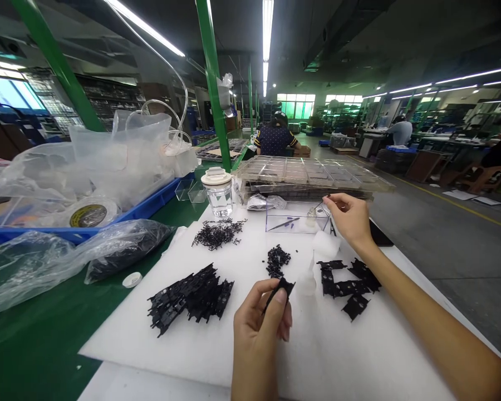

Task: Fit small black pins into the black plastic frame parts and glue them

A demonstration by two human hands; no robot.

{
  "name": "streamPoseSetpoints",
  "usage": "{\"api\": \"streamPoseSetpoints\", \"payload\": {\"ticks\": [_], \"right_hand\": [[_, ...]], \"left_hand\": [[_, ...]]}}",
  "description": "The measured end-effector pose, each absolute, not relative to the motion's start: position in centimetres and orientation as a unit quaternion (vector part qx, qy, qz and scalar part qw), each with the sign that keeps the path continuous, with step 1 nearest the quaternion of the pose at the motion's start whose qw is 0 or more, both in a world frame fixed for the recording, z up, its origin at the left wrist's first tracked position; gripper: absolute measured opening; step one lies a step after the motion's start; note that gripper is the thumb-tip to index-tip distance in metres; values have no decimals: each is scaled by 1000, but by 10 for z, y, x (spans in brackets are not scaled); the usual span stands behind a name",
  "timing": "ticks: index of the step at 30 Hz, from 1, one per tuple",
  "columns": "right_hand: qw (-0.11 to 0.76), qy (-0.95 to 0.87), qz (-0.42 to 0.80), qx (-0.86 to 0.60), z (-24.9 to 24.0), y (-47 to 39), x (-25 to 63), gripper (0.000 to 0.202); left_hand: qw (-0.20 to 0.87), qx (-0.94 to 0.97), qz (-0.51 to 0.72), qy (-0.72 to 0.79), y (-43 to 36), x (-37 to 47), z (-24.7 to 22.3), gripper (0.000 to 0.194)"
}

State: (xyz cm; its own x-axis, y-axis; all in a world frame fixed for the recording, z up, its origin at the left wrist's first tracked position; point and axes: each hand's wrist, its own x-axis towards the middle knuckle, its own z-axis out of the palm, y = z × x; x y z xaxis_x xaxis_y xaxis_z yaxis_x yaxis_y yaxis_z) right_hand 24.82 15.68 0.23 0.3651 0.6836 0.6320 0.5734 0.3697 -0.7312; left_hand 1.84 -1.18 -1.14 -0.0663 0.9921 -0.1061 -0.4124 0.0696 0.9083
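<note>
My left hand (259, 323) grips a small black plastic part (284, 287) between thumb and fingers, above the white foam sheet (150, 353). My right hand (350, 217) is raised over the far right of the sheet, its thumb and forefinger pinched together. Whatever sits in that pinch is too small and dark to name. Below it is a clear shallow tray (286, 224) with thin dark pieces inside. A heap of tiny black pieces (278, 259) lies just beyond my left hand. Flat black parts form a stack (187, 298) on the left and a looser group (346, 287) on the right.
Thin black bits form a tangled pile (217, 234) near a lidded clear jar (219, 192). A translucent squeeze bottle (307, 278) stands mid-sheet. Clear compartment trays (304, 170) are stacked behind. Plastic bags (121, 150) fill a blue bin (158, 195) at left. A co-worker (278, 136) sits ahead.
</note>
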Motion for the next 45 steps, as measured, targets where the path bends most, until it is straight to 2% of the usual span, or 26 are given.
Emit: {"api": "streamPoseSetpoints", "payload": {"ticks": [6,12,17,24,36,45], "right_hand": [[602,-571,78,-552,3,156,245,37],[635,-560,82,-526,13,139,238,31],[658,-561,86,-496,20,125,230,22],[670,-572,78,-466,22,116,222,16],[652,-647,-6,-394,35,90,201,17],[636,-664,-10,-393,32,90,199,17]], "left_hand": [[575,329,604,443,-13,19,-15,30],[567,333,597,459,-12,18,-16,37],[507,387,606,475,-14,20,-10,28],[432,381,679,455,-17,30,-7,23],[406,396,685,456,-17,30,-8,15],[363,394,685,493,-23,35,-9,14]]}}
